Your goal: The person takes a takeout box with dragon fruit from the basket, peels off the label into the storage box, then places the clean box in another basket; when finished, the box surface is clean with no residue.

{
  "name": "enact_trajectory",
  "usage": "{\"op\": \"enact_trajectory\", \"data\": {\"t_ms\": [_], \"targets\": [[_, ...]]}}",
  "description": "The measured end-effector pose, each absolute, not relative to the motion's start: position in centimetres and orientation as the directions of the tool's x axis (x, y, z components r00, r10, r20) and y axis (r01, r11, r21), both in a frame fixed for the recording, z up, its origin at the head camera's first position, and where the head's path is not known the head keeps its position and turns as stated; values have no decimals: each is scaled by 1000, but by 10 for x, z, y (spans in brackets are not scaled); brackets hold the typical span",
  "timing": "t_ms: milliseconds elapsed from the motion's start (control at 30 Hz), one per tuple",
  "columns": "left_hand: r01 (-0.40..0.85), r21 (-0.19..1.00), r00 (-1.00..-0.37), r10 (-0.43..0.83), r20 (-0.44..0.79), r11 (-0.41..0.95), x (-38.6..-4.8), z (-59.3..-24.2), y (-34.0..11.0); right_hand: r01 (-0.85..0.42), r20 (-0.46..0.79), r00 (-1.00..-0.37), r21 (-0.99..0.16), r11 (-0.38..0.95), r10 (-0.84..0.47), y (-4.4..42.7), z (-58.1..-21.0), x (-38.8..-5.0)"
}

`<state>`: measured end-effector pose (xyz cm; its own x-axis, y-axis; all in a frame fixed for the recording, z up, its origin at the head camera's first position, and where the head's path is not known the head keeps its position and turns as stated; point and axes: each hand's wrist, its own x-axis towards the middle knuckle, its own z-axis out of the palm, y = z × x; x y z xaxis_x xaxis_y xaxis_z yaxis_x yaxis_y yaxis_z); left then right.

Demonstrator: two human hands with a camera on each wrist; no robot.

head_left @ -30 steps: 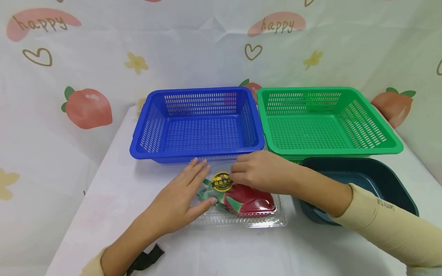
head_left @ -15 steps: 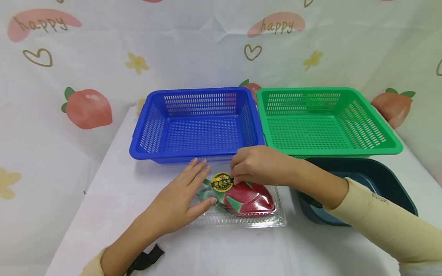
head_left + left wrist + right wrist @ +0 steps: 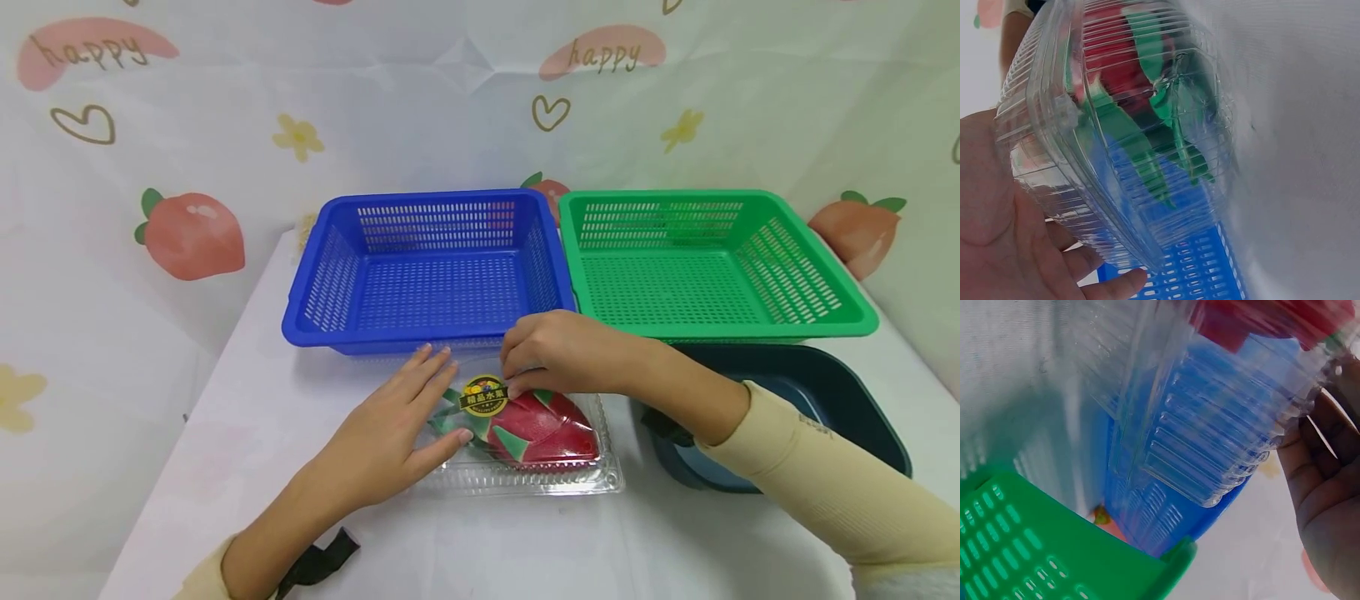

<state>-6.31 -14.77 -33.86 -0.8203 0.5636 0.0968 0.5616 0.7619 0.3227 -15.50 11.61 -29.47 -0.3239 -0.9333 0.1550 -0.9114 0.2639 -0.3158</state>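
A clear plastic clamshell box (image 3: 525, 482) lies on the table with a red, green-scaled dragon fruit (image 3: 551, 429) inside. On its lid is a round black and gold fruit sticker (image 3: 483, 397). My left hand (image 3: 393, 433) rests on the lid's left side, fingers straight and slightly spread; the left wrist view shows its palm beside the box wall (image 3: 1141, 144). My right hand (image 3: 562, 354) is over the lid's right part. Its fingers are curled, and thumb and forefinger come together at the sticker's right edge, pinching it. Exactly how the fingertips grip is partly hidden.
Behind the box stands a blue basket (image 3: 431, 337), with a green basket (image 3: 720, 329) adjoining on the right. A dark teal basin (image 3: 840, 392) sits under my right forearm. A black strap (image 3: 322, 562) shows near my left wrist.
My right hand has shifted slightly up and away from me, uncovering more of the dragon fruit, with its fingertips still at the sticker's right edge. The left hand has stayed put.
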Motion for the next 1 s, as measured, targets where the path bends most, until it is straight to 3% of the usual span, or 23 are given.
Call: {"op": "enact_trajectory", "data": {"t_ms": [133,333,633,900,1000], "targets": [[557,324,-823,560,94,765,-63,-338,-148,-904,142,-344,-319,285,-928,115,-295,-154],[549,334,-828,553,93,767,-62,-339,-148,-922,198,-324,-286,262,-925,115,-298,-154],[546,339,-831,548,99,767,-60,-339,-149,-989,308,-150,-36,147,-939,123,-308,-144],[548,345,-829,549,104,762,-61,-339,-149,-991,277,-58,104,90,-959,126,-310,-138],[552,344,-826,553,105,759,-61,-340,-148,-988,266,-51,127,88,-963,126,-308,-135]]}}
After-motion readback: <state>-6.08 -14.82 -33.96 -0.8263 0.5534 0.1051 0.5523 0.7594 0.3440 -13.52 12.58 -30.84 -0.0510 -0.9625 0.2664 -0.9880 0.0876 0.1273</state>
